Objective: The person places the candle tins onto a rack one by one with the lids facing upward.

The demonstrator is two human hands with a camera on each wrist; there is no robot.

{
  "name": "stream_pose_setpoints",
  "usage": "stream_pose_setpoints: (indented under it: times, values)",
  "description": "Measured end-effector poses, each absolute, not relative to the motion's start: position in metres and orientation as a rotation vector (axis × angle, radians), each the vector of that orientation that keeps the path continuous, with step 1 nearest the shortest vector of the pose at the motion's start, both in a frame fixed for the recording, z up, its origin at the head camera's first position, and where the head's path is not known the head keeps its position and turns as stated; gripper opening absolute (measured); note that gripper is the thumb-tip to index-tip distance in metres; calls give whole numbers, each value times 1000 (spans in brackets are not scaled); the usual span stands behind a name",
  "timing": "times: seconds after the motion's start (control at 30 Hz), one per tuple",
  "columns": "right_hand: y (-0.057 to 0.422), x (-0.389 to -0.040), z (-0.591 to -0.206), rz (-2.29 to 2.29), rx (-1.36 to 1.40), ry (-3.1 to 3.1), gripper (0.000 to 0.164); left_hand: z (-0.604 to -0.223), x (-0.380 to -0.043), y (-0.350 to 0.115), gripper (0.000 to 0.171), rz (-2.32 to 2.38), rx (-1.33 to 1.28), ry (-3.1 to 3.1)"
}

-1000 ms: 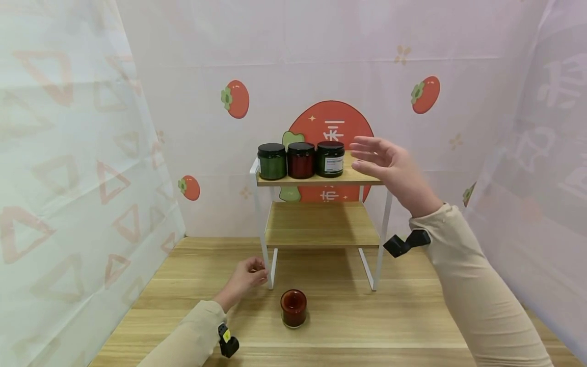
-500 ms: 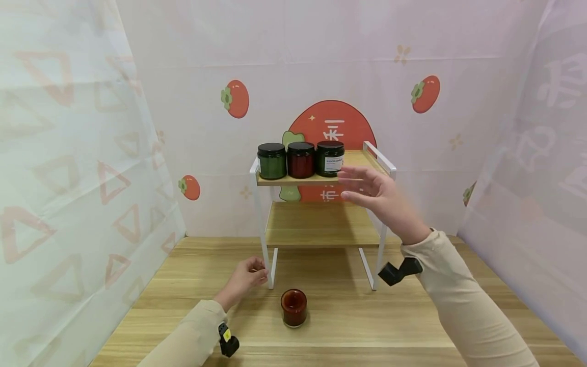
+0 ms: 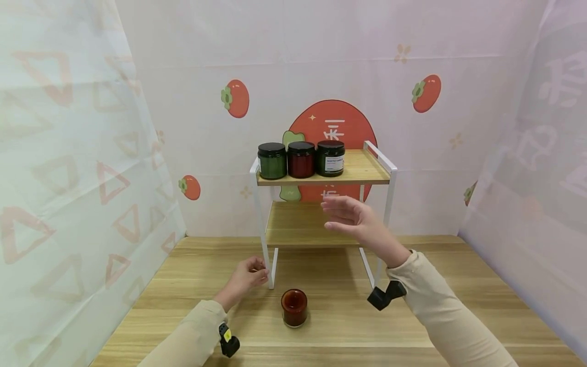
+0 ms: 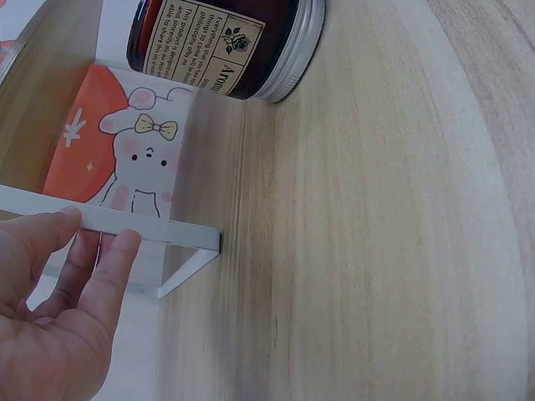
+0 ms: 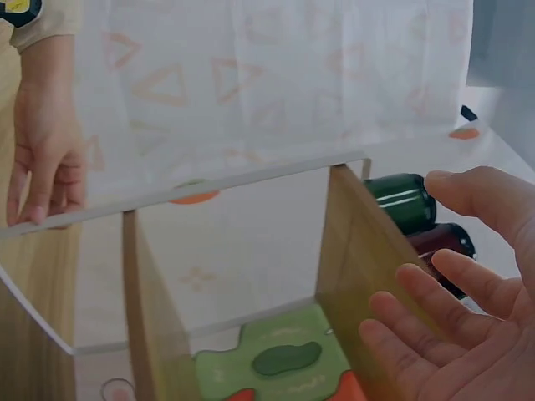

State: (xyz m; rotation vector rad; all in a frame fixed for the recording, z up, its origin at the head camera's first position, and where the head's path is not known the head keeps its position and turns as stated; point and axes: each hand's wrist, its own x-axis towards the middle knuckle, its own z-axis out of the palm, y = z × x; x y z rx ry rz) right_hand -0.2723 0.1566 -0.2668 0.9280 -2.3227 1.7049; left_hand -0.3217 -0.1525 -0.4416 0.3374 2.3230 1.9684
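Note:
My left hand (image 3: 248, 276) pinches the front left leg (image 4: 171, 231) of a small two-tier shelf between thumb and fingers, low near the table. My right hand (image 3: 353, 220) hangs in the air before the lower board (image 3: 316, 224), its fingers spread, gently bent and holding nothing. On the top board (image 3: 364, 171) stand three lidded candle jars in a row: a green jar (image 3: 272, 164), a dark red jar (image 3: 301, 162) and a dark green jar (image 3: 330, 164) with a white label. A red-brown glass candle jar (image 3: 294, 309) stands on the table, its silver lid (image 4: 294, 50) against the wood.
The wooden table (image 3: 390, 326) runs under the white-framed shelf. Printed cloth walls (image 3: 192, 112) enclose the back and both sides. A white side rail (image 3: 380, 156) edges the top board at the right.
My right hand has come down and left from beside the top board to in front of the lower board, fingers still loose. The left hand and the jars have stayed in place.

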Motion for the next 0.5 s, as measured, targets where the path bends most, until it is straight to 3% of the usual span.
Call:
stream_pose_setpoints:
  times: [0.5]
  values:
    - [140,-273,-330,1813,891,-2413,49,-441,-321,-153,14,1967,348,2321]
